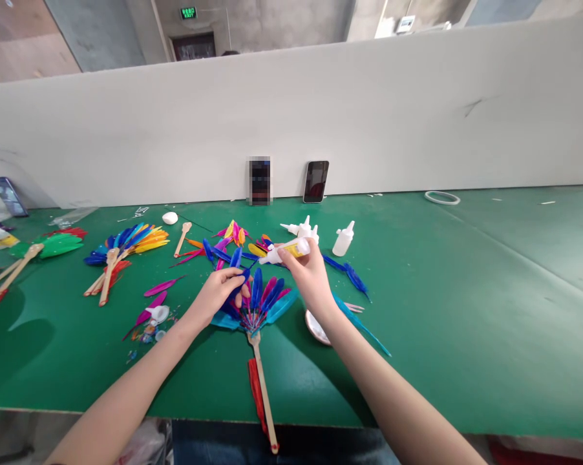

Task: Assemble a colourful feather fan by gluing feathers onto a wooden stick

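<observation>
A feather fan [260, 303] of blue, pink and teal feathers on a wooden stick lies on the green table [466, 310] in front of me. My left hand [221, 290] pinches a blue feather [236, 258] at the fan's upper left, fingers closed on it. My right hand [308, 271] grips a small white glue bottle [286, 250] with a yellow label, its nozzle pointing left over the fan. Loose coloured feathers [228, 242] lie just behind the fan.
Several white glue bottles [342, 239] stand behind my right hand. Finished feather fans [124, 245] and a green fan [49, 247] lie at the left. Two phones [315, 181] lean on the white partition. A small dish [315, 326] sits under my right wrist. A white ring [441, 197] lies far right.
</observation>
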Demonstrator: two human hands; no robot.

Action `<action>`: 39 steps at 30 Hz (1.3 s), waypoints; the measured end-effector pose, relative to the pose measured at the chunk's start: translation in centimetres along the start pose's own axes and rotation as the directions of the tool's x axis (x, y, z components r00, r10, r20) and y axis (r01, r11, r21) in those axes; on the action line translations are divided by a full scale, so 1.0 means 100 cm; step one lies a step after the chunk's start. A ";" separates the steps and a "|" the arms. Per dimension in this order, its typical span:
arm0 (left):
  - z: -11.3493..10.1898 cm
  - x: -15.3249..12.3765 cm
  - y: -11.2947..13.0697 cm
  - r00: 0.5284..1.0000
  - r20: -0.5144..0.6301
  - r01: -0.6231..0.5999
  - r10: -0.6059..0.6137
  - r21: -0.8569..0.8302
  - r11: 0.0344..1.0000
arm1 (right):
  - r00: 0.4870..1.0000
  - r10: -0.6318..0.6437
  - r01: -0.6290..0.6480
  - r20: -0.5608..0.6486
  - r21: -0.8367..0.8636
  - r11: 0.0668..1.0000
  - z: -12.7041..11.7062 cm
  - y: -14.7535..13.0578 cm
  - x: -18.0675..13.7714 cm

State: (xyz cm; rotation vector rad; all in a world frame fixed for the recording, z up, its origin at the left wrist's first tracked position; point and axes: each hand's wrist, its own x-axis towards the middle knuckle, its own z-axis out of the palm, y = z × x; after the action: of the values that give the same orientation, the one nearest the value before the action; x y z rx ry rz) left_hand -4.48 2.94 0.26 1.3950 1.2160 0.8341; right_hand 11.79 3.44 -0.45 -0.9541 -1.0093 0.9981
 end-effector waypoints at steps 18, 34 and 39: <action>-0.001 -0.001 -0.002 0.999 0.050 0.022 -0.019 -0.052 0.998 | 0.987 0.103 -0.079 -0.123 0.181 0.980 -0.003 0.003 0.005; 0.000 -0.001 0.001 0.999 -0.038 -0.038 0.037 -0.036 0.999 | 0.965 0.156 -0.099 -0.209 0.258 0.961 -0.011 0.000 0.011; 0.000 -0.002 0.004 0.995 -0.065 -0.075 0.074 -0.017 0.997 | 0.934 0.267 -0.149 -0.235 0.425 0.893 -0.035 -0.001 0.027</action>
State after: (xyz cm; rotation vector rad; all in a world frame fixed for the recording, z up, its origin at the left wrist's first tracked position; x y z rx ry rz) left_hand -4.47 2.78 0.66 1.4144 1.2083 0.9464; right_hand 15.71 5.45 -0.66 -0.8420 -0.4346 1.1532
